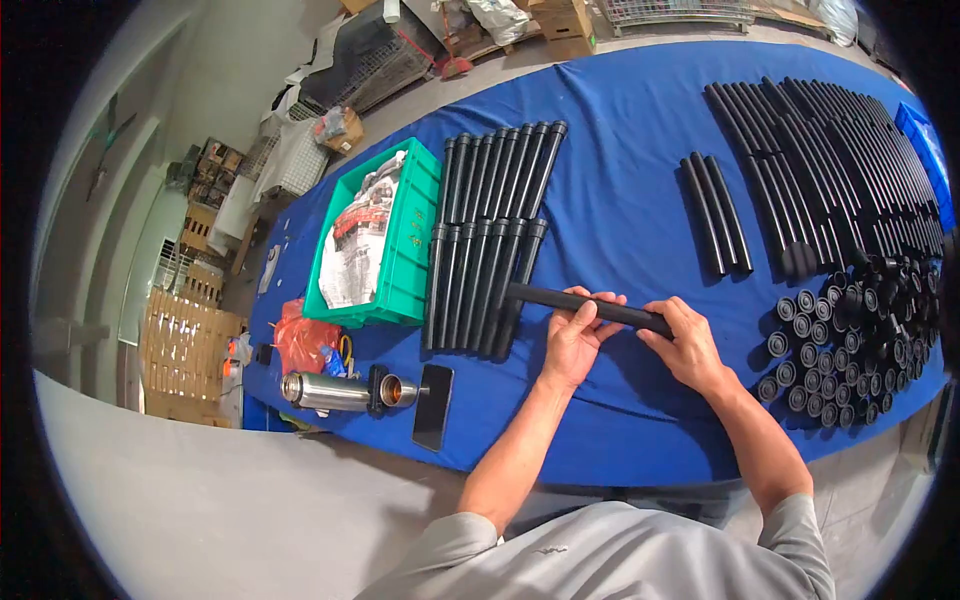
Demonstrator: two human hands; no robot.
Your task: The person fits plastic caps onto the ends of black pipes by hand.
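Both hands hold one black tube (pixel 590 304) crosswise above the blue-covered table. My left hand (pixel 574 345) is closed around its middle, thumb on top. My right hand (pixel 688 345) grips the tube's right end, and its fingers hide whether a cap sits there. Left of the hands lie two rows of black tubes with wider ends (pixel 485 280), close to the held tube's left end. To the right are many loose round black caps (pixel 820 350). Three plain black tubes (pixel 715 215) lie apart, beside a large batch of similar tubes (pixel 830 160).
A green crate (pixel 408 235) with printed paper inside stands at left. Nearer me are a steel thermos (pixel 330 392), its cup (pixel 398 391), a phone (pixel 433 407) and a red plastic bag (pixel 304 340). A blue bin (pixel 925 160) is at the far right edge.
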